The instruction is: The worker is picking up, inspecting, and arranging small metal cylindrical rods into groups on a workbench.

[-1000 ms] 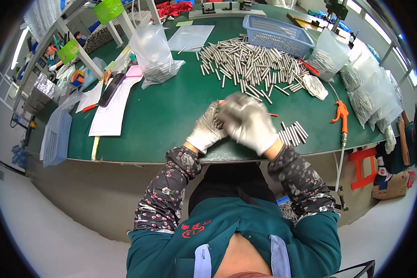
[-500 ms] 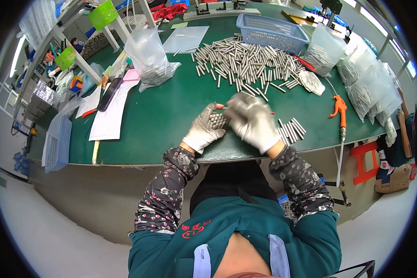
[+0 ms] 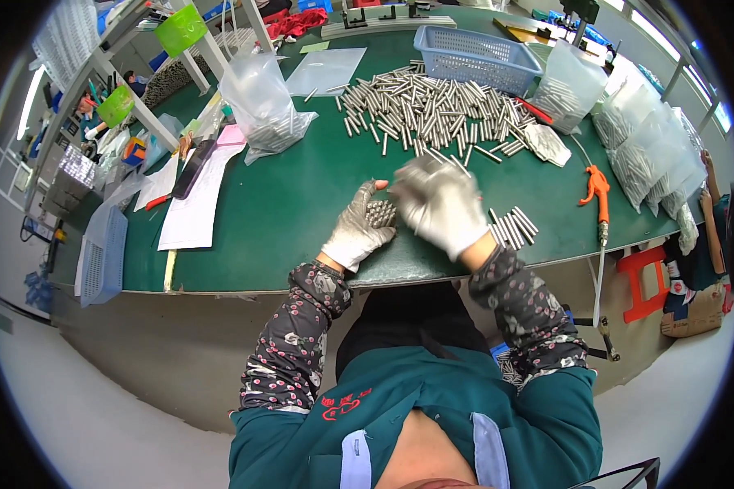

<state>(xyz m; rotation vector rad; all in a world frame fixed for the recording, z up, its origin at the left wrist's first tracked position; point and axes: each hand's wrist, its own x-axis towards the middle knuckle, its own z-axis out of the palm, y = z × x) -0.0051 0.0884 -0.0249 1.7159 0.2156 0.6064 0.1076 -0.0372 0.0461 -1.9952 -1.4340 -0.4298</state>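
Head view | centre: grey-gloved left hand (image 3: pixel 357 232) cups bundle of short silver metal rods (image 3: pixel 381 213) | blurred gloved right hand (image 3: pixel 439 204) beside it, grip unclear | loose rod pile (image 3: pixel 428 110) upper centre

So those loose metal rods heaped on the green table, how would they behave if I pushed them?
The metal rods look round and smooth, so they would probably roll and scatter on the flat green table. They appear rigid, unlikely to bend. Being shiny, they may slip from gloves.
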